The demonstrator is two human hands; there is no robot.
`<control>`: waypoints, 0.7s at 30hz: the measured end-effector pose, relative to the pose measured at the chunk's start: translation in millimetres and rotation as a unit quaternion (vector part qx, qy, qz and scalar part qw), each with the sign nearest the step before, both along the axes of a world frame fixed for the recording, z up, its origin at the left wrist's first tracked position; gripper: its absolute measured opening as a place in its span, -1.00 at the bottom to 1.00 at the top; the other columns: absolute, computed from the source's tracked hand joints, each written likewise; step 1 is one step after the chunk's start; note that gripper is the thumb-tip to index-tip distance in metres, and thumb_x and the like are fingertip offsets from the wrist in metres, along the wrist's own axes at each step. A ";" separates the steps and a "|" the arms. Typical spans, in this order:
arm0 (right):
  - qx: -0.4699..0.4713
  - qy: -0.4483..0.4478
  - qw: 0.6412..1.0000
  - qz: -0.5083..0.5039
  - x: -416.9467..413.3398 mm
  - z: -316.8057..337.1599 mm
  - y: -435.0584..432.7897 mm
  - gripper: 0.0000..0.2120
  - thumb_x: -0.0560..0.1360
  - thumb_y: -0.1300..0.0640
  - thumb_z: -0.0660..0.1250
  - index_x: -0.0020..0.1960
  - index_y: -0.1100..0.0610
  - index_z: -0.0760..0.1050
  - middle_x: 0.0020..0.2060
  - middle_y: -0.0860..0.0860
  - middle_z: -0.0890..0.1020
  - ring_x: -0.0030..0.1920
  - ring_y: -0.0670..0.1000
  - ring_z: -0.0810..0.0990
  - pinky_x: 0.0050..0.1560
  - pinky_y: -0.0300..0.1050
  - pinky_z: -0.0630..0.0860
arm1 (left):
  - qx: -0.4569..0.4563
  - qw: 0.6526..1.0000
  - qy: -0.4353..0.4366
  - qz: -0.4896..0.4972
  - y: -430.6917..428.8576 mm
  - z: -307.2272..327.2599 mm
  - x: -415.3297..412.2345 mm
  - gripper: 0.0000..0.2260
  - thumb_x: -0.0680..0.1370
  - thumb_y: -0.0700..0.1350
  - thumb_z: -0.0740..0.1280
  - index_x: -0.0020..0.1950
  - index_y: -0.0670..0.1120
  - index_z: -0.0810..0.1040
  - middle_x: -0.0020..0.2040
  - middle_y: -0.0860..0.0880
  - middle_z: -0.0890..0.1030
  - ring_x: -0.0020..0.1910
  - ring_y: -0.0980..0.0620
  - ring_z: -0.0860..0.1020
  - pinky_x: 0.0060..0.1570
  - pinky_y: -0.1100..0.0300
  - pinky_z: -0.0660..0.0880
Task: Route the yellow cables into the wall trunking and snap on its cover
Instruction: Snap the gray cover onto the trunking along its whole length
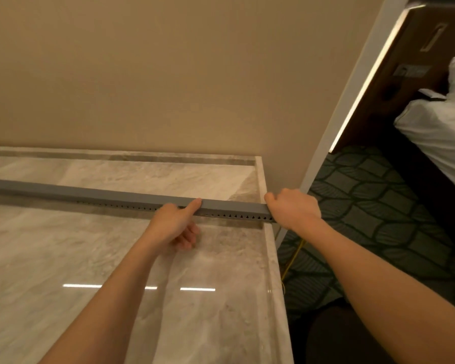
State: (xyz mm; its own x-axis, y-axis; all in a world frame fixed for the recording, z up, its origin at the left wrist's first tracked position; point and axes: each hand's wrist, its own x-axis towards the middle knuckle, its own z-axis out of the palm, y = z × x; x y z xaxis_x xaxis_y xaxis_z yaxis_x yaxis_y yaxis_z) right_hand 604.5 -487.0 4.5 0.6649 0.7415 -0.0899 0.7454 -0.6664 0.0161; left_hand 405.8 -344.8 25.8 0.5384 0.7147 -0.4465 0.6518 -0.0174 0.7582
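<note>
Grey trunking (95,194) lies flat on the marble counter (63,245). It runs from the left edge of the frame, slightly downward, to the counter's right edge at mid-frame. It is near the beige wall (142,74) but apart from it, with a strip of counter between them. Its smooth top face, the cover (229,204), looks seated along the whole visible length. A row of small slots shows on the side facing the camera.

Left hand (174,224): forearm enters from bottom left and rises diagonally to centre frame. Back of the hand is up. One digit, the thumb by the look of it, is stretched out straight with its tip pressing on the trunking's top face. The other fingers are curled in toward the palm below it, bunched together, just above or on the counter. I cannot tell if they touch it. They hold nothing.

Right hand (293,208): forearm enters from the lower right corner. The hand is closed as a fist over the trunking's right end at the counter edge, knuckles up. The thumb lies along the top, and the fingers are wrapped down the far side, out of sight.

Yellow cable (294,254): a thin line hanging below the right hand, off the counter edge, seen against the dark patterned carpet (365,206). Its upper end is hidden behind the wrist.

Upper right: white bed linen (444,127).
</note>
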 end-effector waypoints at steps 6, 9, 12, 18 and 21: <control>0.029 -0.007 1.000 -0.001 -1.9 0.0 -0.8 -0.60 0.57 -0.04 -0.09 -0.31 0.10 0.33 -0.44 0.01 0.42 -0.47 0.00 0.39 -0.52 -0.16 0.17 | 0.442 0.891 0.057 -0.083 -12.4 35.1 54.0 -0.57 0.53 0.00 0.27 -0.51 -0.09 0.30 -0.57 -0.01 0.29 -0.55 -0.03 0.34 -0.51 0.26 0.24; 0.059 -0.003 0.998 -0.021 -2.9 -0.3 -2.5 -0.58 0.55 -0.05 -0.10 -0.34 0.13 0.33 -0.47 0.01 0.39 -0.49 0.00 0.35 -0.50 -0.18 0.14 | 0.463 0.869 0.001 -0.175 -29.1 32.9 88.7 -0.64 0.58 -0.01 0.19 -0.39 -0.11 0.37 -0.45 -0.04 0.40 -0.36 -0.11 0.49 -0.41 0.18 0.32; 0.057 -0.016 0.998 -0.019 -3.8 -1.5 -3.3 -0.61 0.55 -0.05 -0.11 -0.28 0.12 0.32 -0.47 0.01 0.35 -0.49 -0.01 0.30 -0.50 -0.16 0.11 | 0.401 0.878 0.041 -0.257 -37.8 14.6 111.1 -0.64 0.61 0.01 0.10 -0.31 -0.12 0.43 -0.28 -0.11 0.52 -0.18 -0.16 0.56 -0.28 0.13 0.36; 0.069 0.001 0.996 -0.052 -3.5 -4.2 -2.0 -0.54 0.55 -0.11 -0.10 -0.36 0.12 0.32 -0.46 0.00 0.37 -0.49 -0.02 0.32 -0.50 -0.18 0.13 | 0.381 0.842 0.167 -0.344 -34.4 -10.1 119.5 -0.57 0.62 0.08 -0.10 0.05 -0.07 0.51 -0.02 -0.15 0.58 -0.20 -0.08 0.41 -0.22 0.10 0.30; 0.050 0.009 0.998 -0.048 -2.4 -2.3 -2.7 -0.55 0.55 -0.11 -0.10 -0.23 0.12 0.43 -0.45 -0.01 0.35 -0.48 -0.03 0.29 -0.50 -0.17 0.12 | 0.419 0.797 0.179 -0.397 -33.4 -8.4 118.2 -0.65 0.63 -0.01 -0.10 0.15 -0.06 0.43 0.06 -0.15 0.55 -0.08 -0.14 0.47 -0.23 0.07 0.30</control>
